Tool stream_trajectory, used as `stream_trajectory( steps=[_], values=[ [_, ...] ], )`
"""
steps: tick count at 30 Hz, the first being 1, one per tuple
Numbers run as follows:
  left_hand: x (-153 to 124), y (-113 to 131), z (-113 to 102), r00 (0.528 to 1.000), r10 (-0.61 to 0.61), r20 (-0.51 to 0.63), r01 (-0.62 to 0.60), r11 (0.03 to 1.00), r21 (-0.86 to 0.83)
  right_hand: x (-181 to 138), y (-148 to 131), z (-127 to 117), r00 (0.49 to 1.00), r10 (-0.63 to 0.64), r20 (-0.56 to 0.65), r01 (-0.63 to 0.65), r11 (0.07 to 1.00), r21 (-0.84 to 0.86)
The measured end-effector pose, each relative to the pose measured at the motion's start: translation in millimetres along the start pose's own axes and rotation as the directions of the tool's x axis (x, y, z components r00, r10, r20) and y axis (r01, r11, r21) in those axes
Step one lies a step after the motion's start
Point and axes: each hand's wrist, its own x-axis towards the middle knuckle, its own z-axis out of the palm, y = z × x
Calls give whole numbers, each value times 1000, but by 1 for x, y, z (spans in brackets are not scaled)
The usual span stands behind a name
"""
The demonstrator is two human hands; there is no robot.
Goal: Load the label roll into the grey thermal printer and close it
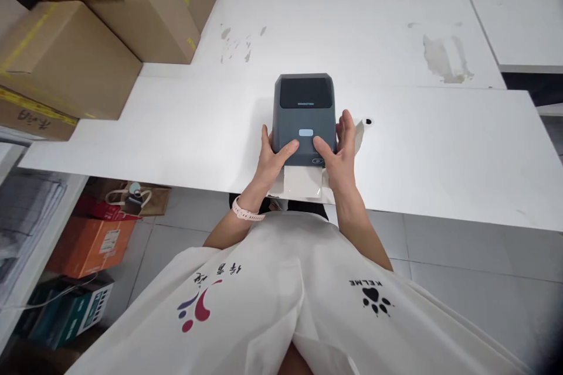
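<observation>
the label printer [285,143] sits directly between my fingers, straight out in front of me, on the white tabletop [197,123] just in from its front edge and roughly midway along it. its long axis runs away from me, from that front edge toward the back edge, so my hands flank it across its shorter width. neither hand is nearer: my left hand [269,164] touches its front left corner, my right hand [342,164] its front right corner.

my left thumb [289,149] and right thumb [324,145] rest on the top cover, angled inward on either side of the pale button [305,132], apart from each other. my other fingers stand along the side walls, so each hand is closed on a corner of the casing; whether any fingertips reach underneath i cannot tell.

most of the printer's body, with the dark window [305,92], lies beyond my thumbs, toward the back edge. a paper strip [303,180] comes out between my wrists toward the front edge. a paper roll [365,122] lies just right of my right fingers.
</observation>
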Motion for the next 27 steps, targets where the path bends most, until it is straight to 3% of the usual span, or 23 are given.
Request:
stream_trajectory(
  steps=[2,5,12,15,19,20,22,23,25,27],
  values=[
    [-2,-4,2,1000,4,-29,-4,1000,26,4,8,-1,990,104,101,-118,982,149],
    [-2,-8,1,999,39,-2,-39,998,56,6,16,-2,966,157,206,-209,943,260],
    [10,-15,-2,989,148,8,-148,986,81,3,14,0,971,167,172,-206,947,246],
    [-1,-21,-7,989,145,29,-147,984,104,4,13,-2,970,167,180,-207,949,237],
    [-39,-37,-16,945,252,-210,-176,930,323,5,14,-2,975,154,162,-191,951,245],
    [-47,-40,-18,949,232,-216,-151,930,335,4,15,-2,976,154,154,-190,948,255],
    [-56,-41,-19,996,66,-62,-47,962,268,3,16,-2,977,147,152,-181,953,244],
    [-57,-39,-19,998,-49,50,38,977,210,3,16,-2,978,140,152,-171,961,218],
    [-53,-33,-17,943,-225,246,204,973,108,5,16,-3,981,118,153,-139,981,134],
    [-46,-27,-16,903,-273,332,265,962,70,10,13,-6,988,70,134,-78,996,50]
  ],
)
